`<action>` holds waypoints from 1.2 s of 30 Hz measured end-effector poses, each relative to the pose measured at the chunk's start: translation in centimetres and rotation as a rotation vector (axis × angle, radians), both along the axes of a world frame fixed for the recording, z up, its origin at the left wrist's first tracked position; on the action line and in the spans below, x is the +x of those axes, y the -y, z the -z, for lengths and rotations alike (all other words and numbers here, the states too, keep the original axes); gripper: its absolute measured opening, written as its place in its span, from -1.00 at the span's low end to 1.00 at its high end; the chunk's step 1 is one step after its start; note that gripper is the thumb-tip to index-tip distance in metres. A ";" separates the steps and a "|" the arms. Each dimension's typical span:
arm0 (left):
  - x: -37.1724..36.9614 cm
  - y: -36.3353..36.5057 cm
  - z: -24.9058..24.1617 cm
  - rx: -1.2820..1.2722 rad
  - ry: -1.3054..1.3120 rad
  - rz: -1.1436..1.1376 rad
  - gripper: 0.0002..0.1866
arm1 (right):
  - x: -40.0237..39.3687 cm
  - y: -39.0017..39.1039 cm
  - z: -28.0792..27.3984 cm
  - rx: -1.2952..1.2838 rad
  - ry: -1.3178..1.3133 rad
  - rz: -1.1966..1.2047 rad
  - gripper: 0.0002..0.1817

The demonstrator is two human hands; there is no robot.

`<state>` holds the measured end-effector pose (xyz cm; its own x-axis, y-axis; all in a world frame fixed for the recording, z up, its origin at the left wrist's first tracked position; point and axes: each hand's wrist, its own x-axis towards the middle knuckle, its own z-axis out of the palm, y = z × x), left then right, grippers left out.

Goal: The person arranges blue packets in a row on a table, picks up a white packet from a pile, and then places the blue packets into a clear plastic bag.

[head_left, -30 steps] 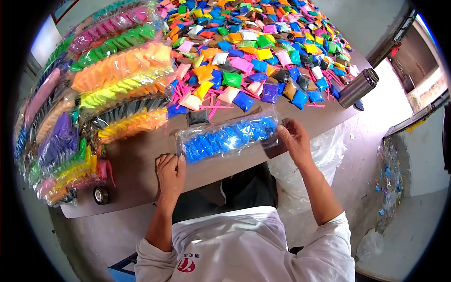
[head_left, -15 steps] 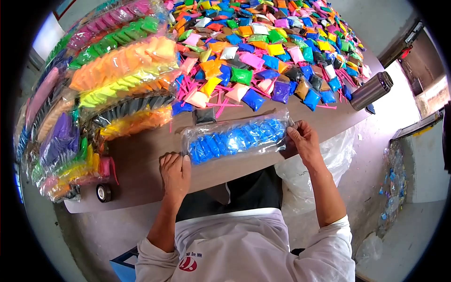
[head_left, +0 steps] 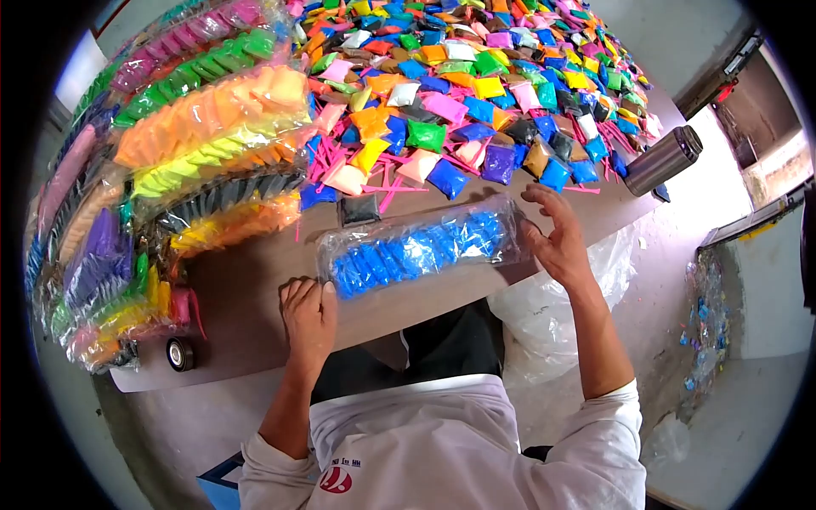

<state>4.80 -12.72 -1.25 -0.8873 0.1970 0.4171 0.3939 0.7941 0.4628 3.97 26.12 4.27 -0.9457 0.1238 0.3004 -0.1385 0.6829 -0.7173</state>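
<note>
A long clear plastic bag (head_left: 416,248) filled with a row of blue packets lies on the table in front of me. My left hand (head_left: 308,316) rests palm down at the bag's lower left corner, its fingers lying on the tabletop and the thumb close to the plastic. At the opposite end, my right hand (head_left: 557,240) is open, with fingers apart and the thumb at the bag's right edge. Just beyond the bag lies a single black packet (head_left: 359,210).
A large heap of mixed coloured packets (head_left: 442,106) and pink sticks covers the table's far side. Filled bags (head_left: 212,110) are stacked at left, near a roll of tape (head_left: 180,354). A metal flask (head_left: 663,161) lies at right. A clear plastic sack (head_left: 544,327) hangs below the table edge.
My right hand has loosened its pinch on the bag's right end, and its fingers have spread and lifted. The left hand stays beside the bag's left end.
</note>
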 end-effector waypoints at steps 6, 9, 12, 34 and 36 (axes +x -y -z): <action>0.1 0.0 -0.1 -0.008 0.010 -0.002 -0.73 | -3.2 2.9 -2.2 0.149 -0.089 -0.398 -0.45; 0.3 -0.2 -0.5 -0.015 0.027 -0.017 -0.72 | -4.8 2.5 0.0 0.290 0.021 -0.487 -0.35; 0.3 -0.2 -0.4 -0.003 -0.003 -0.009 -0.72 | -5.1 2.0 0.2 0.203 0.030 -0.549 -0.44; 0.2 0.0 0.1 -0.054 0.019 -0.032 -0.75 | 0.3 7.9 -2.5 0.607 -0.171 -0.595 -0.15; 0.3 -0.1 0.0 -0.029 0.014 -0.028 -0.74 | 0.7 8.7 0.3 0.630 -0.189 -0.592 -0.19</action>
